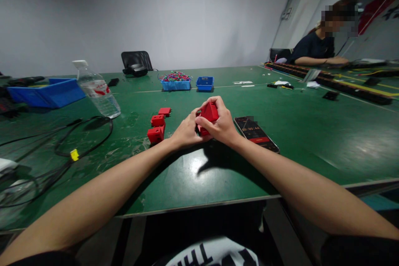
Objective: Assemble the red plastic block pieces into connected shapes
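Both my hands meet over the green table (311, 133), wrapped round one red plastic block (208, 113). My right hand (220, 122) covers its top and right side with curled fingers. My left hand (186, 131) grips it from the left and below. Just left of my hands lie three more red blocks (158, 126) in a short row on the table. A phone (256, 134) with a lit timer screen lies face up right of my right wrist.
A tilted clear water bottle (97, 89) and black cables (59, 149) lie at left, beside a blue tray (46, 91). Two small blue bins (187, 83) stand at the far middle, one with coloured parts. Another person (321, 41) sits at the far right.
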Motion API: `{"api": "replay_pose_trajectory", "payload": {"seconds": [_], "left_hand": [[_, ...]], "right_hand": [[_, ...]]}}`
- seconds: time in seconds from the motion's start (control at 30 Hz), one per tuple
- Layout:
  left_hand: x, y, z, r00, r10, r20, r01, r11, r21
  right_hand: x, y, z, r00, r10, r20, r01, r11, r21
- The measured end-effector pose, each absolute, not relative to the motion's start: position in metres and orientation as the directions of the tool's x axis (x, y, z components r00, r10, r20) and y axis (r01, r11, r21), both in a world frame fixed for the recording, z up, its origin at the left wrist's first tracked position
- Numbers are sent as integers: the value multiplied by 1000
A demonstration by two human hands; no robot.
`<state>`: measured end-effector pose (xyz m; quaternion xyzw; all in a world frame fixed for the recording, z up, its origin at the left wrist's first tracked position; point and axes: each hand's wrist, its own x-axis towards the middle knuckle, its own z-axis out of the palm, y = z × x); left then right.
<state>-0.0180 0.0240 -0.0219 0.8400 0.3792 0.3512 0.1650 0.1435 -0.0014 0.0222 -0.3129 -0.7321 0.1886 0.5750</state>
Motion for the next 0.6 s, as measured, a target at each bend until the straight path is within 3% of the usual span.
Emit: {"api": "replay_pose_trajectory", "payload": {"seconds": [0.4,0.6], "left_hand": [[-17,22,-19,445,749,490,510,-662,549],[-16,19,-16,441,755,485,530,-655,538]], "right_hand": [[142,2,21,-191,604,774,392,770,-504],[142,-2,21,-217,628,747,416,752,-511]]}}
